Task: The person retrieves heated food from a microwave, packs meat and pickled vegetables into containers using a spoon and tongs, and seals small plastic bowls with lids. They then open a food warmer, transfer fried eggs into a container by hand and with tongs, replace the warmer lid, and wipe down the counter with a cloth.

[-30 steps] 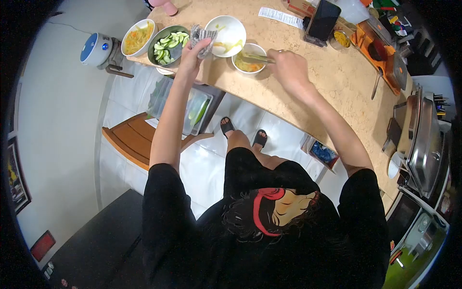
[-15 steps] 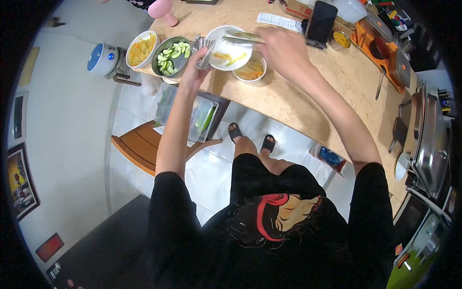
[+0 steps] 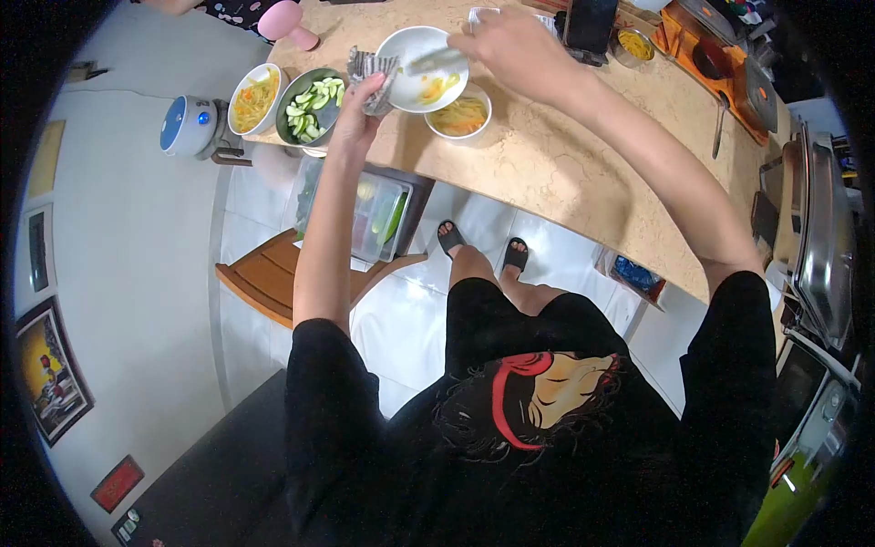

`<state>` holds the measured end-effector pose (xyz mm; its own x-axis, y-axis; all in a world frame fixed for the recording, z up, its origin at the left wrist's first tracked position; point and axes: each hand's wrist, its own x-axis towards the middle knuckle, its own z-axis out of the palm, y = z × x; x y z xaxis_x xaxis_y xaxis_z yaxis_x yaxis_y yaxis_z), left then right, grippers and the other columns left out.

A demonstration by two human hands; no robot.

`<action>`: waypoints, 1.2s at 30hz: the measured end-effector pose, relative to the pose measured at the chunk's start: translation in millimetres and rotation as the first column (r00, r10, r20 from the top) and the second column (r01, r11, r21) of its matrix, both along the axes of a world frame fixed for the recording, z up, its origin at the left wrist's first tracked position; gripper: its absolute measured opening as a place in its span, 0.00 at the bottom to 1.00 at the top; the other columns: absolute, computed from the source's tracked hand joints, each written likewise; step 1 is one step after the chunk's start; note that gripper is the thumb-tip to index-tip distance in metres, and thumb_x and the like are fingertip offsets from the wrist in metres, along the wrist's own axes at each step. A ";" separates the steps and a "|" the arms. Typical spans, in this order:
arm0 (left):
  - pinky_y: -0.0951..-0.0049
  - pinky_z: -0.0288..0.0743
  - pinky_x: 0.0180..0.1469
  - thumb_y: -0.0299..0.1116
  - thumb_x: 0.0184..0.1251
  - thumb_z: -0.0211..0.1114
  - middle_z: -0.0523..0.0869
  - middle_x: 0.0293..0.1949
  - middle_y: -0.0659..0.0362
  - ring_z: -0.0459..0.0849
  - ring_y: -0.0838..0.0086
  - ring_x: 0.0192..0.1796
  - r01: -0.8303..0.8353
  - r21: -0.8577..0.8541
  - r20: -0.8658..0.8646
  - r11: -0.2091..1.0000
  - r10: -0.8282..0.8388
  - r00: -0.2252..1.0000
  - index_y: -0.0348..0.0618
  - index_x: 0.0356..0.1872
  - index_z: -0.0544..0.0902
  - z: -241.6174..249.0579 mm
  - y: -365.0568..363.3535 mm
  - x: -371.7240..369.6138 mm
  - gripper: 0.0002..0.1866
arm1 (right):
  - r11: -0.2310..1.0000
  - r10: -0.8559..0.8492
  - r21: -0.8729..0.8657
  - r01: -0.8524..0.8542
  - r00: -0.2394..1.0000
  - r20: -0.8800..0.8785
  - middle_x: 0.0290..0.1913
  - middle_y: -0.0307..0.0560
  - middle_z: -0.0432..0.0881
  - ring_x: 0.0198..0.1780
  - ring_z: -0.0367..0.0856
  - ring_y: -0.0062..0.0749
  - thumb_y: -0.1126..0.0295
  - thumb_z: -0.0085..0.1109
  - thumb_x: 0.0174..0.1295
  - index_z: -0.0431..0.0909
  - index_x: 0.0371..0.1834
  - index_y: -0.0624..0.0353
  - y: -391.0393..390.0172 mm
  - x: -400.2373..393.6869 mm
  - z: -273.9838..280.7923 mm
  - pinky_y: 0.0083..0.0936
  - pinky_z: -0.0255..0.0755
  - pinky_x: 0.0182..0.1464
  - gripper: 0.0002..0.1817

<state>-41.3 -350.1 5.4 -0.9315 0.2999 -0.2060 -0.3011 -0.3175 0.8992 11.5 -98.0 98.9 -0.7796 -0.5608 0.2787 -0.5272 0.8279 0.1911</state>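
My left hand (image 3: 361, 98) is closed on a striped cloth (image 3: 372, 66) and the rim of a white bowl (image 3: 407, 43). The bowl tilts above the counter, with a little yellow and orange food on its inner wall. Metal tongs (image 3: 436, 60), smeared by motion, reach into it from my right hand (image 3: 518, 56), whose fingers are wrapped round their end. Just below the tilted bowl, partly covered by it, stands a second white bowl (image 3: 460, 119) of yellow-orange shredded food. Left of my left hand sits a metal bowl (image 3: 290, 94) of sliced cucumber.
Another white bowl (image 3: 239, 117) of shredded food stands at the counter's left end, near a pink object (image 3: 283, 20). A phone (image 3: 588, 25) and a small yellow-filled bowl (image 3: 633, 46) are at the back right. A wooden chair (image 3: 264, 273) stands below; another person's arm (image 3: 169, 5) shows top left.
My right hand and the tongs have shifted up and left relative to the counter. Food in the tilted bowl lies differently. The whole view has moved slightly.
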 end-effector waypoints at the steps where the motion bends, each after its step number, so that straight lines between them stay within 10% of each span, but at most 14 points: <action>1: 0.72 0.75 0.51 0.40 0.56 0.67 0.83 0.44 0.59 0.81 0.76 0.46 0.012 -0.027 -0.039 1.000 -0.013 0.999 0.39 0.49 0.76 -0.7 0.8 -1.9 0.22 | 0.987 0.102 -0.116 -0.113 0.990 -0.099 0.27 0.48 0.78 0.35 0.79 0.40 0.68 0.60 0.52 0.79 0.40 0.52 -0.6 4.3 -3.2 0.34 0.72 0.36 0.11; 8: 0.78 0.75 0.49 0.33 0.56 0.68 0.84 0.41 0.61 0.82 0.78 0.42 0.037 0.023 0.022 0.999 -0.038 0.999 0.38 0.47 0.77 -2.2 -2.6 -2.1 0.19 | 0.938 0.010 -0.340 -0.063 0.988 -0.154 0.30 0.45 0.79 0.38 0.79 0.38 0.69 0.60 0.52 0.78 0.40 0.52 -6.9 4.8 -1.1 0.33 0.72 0.37 0.11; 14: 0.78 0.75 0.46 0.33 0.55 0.69 0.84 0.39 0.61 0.82 0.79 0.41 0.072 -0.047 -0.065 0.996 -0.075 0.995 0.38 0.46 0.77 -4.6 -7.9 -9.2 0.18 | 0.970 0.205 -0.116 -0.215 0.974 -0.096 0.29 0.43 0.78 0.38 0.78 0.37 0.71 0.58 0.52 0.78 0.38 0.54 2.4 9.1 -8.7 0.31 0.71 0.39 0.09; 17: 0.78 0.74 0.46 0.32 0.55 0.70 0.84 0.38 0.61 0.82 0.79 0.40 0.052 -0.059 -0.075 0.997 -0.057 0.996 0.39 0.44 0.78 -2.9 -4.1 -3.7 0.16 | 0.975 0.019 -0.222 -0.013 1.000 0.025 0.29 0.43 0.77 0.38 0.78 0.37 0.71 0.58 0.52 0.78 0.39 0.53 5.2 8.5 1.2 0.31 0.71 0.41 0.10; 20: 0.78 0.74 0.45 0.30 0.53 0.71 0.84 0.38 0.61 0.82 0.80 0.39 0.041 -0.086 -0.141 0.995 -0.053 0.989 0.39 0.43 0.79 4.3 3.8 0.1 0.16 | 1.000 0.022 -0.018 -0.018 0.980 0.198 0.36 0.47 0.79 0.41 0.79 0.34 0.57 0.49 0.68 0.74 0.48 0.59 10.2 -3.9 -1.0 0.32 0.72 0.46 0.17; 22: 0.78 0.73 0.45 0.29 0.51 0.72 0.84 0.38 0.61 0.81 0.80 0.39 0.045 -0.108 -0.210 0.993 -0.067 0.975 0.39 0.43 0.79 7.9 8.6 -1.4 0.17 | 0.978 0.122 -0.174 -0.116 0.992 0.027 0.30 0.43 0.78 0.38 0.77 0.39 0.70 0.59 0.52 0.78 0.40 0.51 9.0 6.5 -21.2 0.32 0.70 0.41 0.11; 36: 0.78 0.74 0.45 0.28 0.46 0.76 0.84 0.37 0.61 0.81 0.81 0.38 0.001 -0.173 -0.344 0.985 -0.061 0.937 0.39 0.43 0.78 18.1 12.0 0.3 0.21 | 0.980 -0.022 -0.197 0.015 0.999 -0.033 0.36 0.42 0.80 0.41 0.77 0.38 0.67 0.61 0.52 0.77 0.44 0.52 18.9 35.2 -46.7 0.33 0.70 0.43 0.15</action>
<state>-40.9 -338.1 23.5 -0.9445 0.3191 0.0785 0.0320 -0.1484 0.9884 46.7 -79.1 52.3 -0.7773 -0.4776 0.4095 -0.5072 0.8608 0.0412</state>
